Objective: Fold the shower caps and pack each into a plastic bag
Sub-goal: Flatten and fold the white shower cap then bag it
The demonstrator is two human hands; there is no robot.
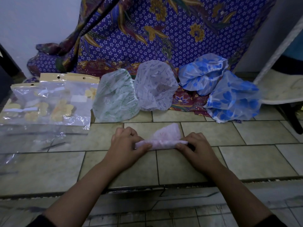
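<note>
Directly ahead of the person, on the tiled surface, the pink cap lies gathered into a narrow strip, its long axis running left to right, with a loose flap standing up at the far side. The left hand pinches the left end with fingers curled; the right hand pinches the right end likewise. Neither hand is free. The bags lie to the left and a little beyond, so the left hand is the nearer; bare tile and some blurred clear plastic lie between. Beyond the hands, well apart from them, sit a green cap, a pale cap, a blue cap and a second blue cap, all unfolded, against a patterned cloth. Judgement: folding is unfinished, and nothing blocks the way to the bags.
</note>
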